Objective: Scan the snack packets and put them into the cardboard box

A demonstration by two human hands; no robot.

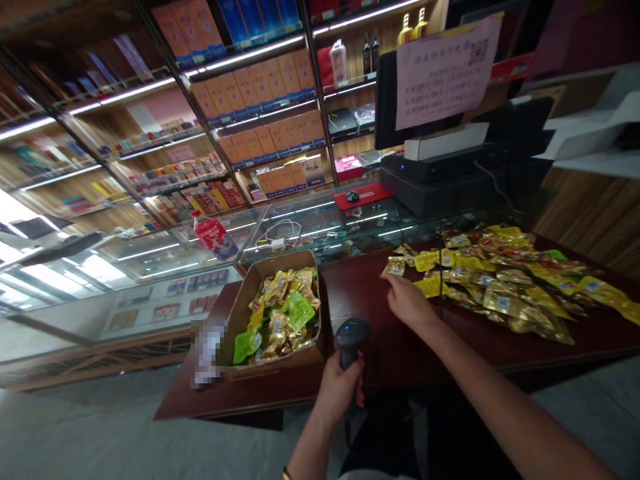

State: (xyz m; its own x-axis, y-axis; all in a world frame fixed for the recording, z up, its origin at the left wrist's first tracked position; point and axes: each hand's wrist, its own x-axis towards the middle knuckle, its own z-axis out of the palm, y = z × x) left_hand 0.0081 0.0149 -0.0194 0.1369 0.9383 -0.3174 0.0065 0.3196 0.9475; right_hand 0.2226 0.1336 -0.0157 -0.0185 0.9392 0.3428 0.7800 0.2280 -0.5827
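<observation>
Looks like a shop, with lit shelves (pixel 249 55) of matching orange boxes (pixel 253 88) beyond a glass display counter (pixel 313 221). Equipped for checkout, with a handheld scanner (pixel 353 332) and a monitor (pixel 387 100).

At far right, a pink notice (pixel 445 80) is fixed to a monitor (pixel 387 100). Orange boxes (pixel 257 88) are lined along far shelves (pixel 270 115). At left, a red-labelled bottle (pixel 215 235) is set on a glass counter (pixel 155 260).

From afar I watch through one camera worn on the person's head, facing forward and down. The left hand (pixel 340 387) and right hand (pixel 409 303) sit close below it, the table (pixel 355 290) just beyond, slanting wall shelves (pixel 250 53) farthest. Upper left is blurry; I can't quite judge depth there.
</observation>
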